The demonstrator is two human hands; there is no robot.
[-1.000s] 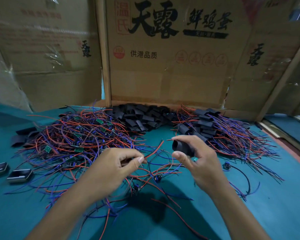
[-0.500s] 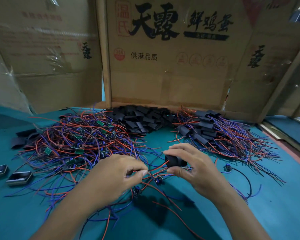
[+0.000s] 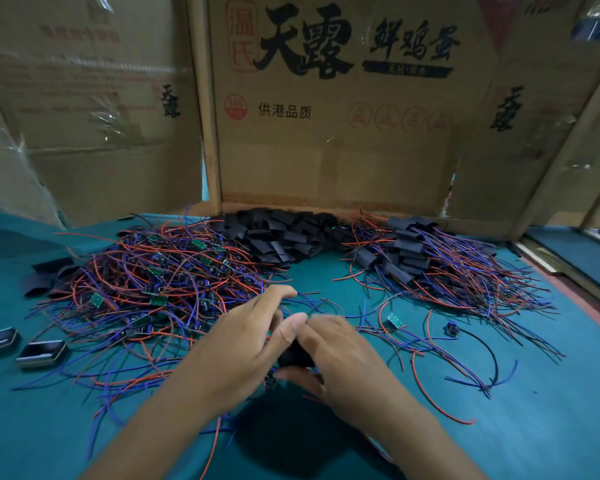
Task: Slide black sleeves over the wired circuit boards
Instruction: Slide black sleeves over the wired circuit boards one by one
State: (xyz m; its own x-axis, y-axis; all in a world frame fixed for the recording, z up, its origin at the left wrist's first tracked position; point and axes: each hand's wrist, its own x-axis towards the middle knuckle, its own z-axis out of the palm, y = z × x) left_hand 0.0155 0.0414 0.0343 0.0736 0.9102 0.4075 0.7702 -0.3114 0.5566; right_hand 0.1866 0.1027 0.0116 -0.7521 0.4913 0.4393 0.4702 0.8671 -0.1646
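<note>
Hands now together, earlier apart. Right hand (image 3: 340, 355) pinches black sleeve (image 3: 293, 355); left hand (image 3: 243, 344) curled, contents hidden. Judged: sleeving under way.

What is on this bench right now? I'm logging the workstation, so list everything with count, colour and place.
bare wired boards: large pile, green boards, red and blue wires, left
empty sleeves: heap, black, rear centre
sleeved boards: pile, black sleeves, red and blue wires, right
trays: two, dark, far left
table: one, teal
cardboard boxes: several, brown, behind
black sleeve: one, between both hands
left hand: pinching
right hand: holds the sleeve
</note>
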